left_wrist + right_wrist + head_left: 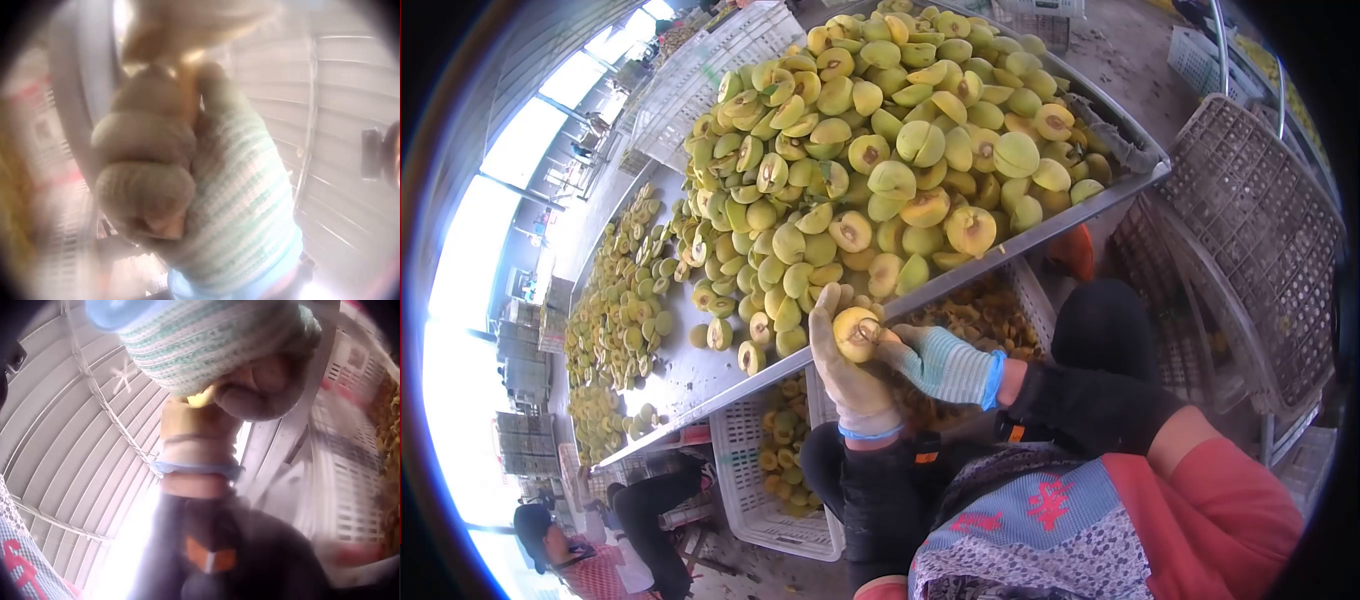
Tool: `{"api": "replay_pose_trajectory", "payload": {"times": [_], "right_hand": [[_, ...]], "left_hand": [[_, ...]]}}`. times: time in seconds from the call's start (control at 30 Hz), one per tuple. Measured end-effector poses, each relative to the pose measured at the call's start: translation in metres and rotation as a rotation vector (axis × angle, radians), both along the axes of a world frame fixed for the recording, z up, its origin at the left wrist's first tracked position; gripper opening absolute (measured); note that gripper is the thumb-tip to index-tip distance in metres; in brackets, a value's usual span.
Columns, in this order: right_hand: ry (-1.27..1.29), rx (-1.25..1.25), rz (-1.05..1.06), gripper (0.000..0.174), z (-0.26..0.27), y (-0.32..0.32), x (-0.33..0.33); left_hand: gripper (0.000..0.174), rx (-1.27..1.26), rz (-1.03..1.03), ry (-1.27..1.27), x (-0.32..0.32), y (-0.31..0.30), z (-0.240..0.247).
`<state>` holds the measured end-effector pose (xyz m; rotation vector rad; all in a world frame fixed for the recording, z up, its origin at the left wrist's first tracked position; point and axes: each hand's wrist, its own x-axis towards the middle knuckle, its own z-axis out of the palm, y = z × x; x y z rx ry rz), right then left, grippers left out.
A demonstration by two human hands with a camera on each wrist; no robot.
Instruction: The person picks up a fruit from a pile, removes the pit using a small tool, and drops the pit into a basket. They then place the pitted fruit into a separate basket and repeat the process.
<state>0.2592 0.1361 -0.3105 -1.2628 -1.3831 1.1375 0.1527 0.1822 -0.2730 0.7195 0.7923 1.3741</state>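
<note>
In the head view my left hand (850, 375), in a cream glove with a blue cuff, holds a yellow peach half (855, 335), cut face up. My right hand (945, 365), in a green-and-white striped glove, meets it from the right. Its curled fingers grip a small pitting tool, mostly hidden in the fist; a thin dark curve shows against the fruit's cut face. The left wrist view shows that right fist (206, 181) close up, an orange-tan strip between the fingers. Both hands are just over the metal table's near edge (920, 295).
Halved green-yellow peaches (920, 145) heap on the table. Below it stand a white crate (730, 480) of fruit pieces and another crate of brown scraps (990, 310). An upright grey crate (1260, 230) is at right. Another person (600, 560) sits at lower left.
</note>
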Motion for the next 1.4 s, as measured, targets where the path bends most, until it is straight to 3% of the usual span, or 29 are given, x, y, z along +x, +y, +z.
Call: {"api": "replay_pose_trajectory", "payload": {"times": [0.2, 0.4, 0.6, 0.7, 0.9, 1.0, 1.03, 1.1, 1.13, 1.23, 1.4], "right_hand": [[0.199, -0.084, -0.012, 0.043, 0.001, -0.008, -0.011], [-0.090, -0.093, -0.112, 0.046, 0.009, -0.010, -0.007], [0.287, -0.107, -0.057, 0.046, -0.003, -0.008, -0.015], [0.413, 0.025, -0.089, 0.048, -0.017, -0.005, -0.027], [0.779, -0.727, 0.335, 0.055, 0.017, -0.011, 0.012], [0.377, -0.676, 0.130, 0.055, 0.057, -0.011, 0.018], [0.310, -0.476, 0.079, 0.055, 0.038, -0.010, 0.012], [0.171, -0.083, -0.020, 0.056, -0.014, -0.006, -0.005], [0.136, -0.188, 0.015, 0.056, -0.002, -0.009, -0.003], [0.390, -0.354, 0.045, 0.056, -0.011, -0.011, -0.020], [0.353, -0.329, 0.124, 0.061, -0.002, -0.013, -0.012]], "left_hand": [[0.048, 0.089, 0.055, 0.220, 0.003, -0.004, -0.008], [0.050, 0.035, 0.084, 0.165, 0.016, -0.012, 0.009], [0.046, 0.124, 0.080, 0.293, 0.010, -0.009, -0.004], [0.041, 0.221, 0.070, 0.360, 0.008, -0.009, -0.009], [0.033, 0.308, 0.024, 0.343, 0.000, -0.005, -0.014], [0.034, 0.151, -0.117, 0.117, -0.002, -0.002, -0.005], [0.035, 0.062, -0.183, 0.008, -0.004, -0.003, 0.001], [0.042, -0.073, -0.159, 0.086, -0.001, -0.008, 0.016], [0.043, -0.124, -0.124, 0.137, 0.002, -0.009, 0.017], [0.044, -0.133, -0.042, 0.235, 0.006, -0.008, 0.010], [0.044, -0.135, -0.068, 0.385, 0.005, -0.007, 0.009]]}}
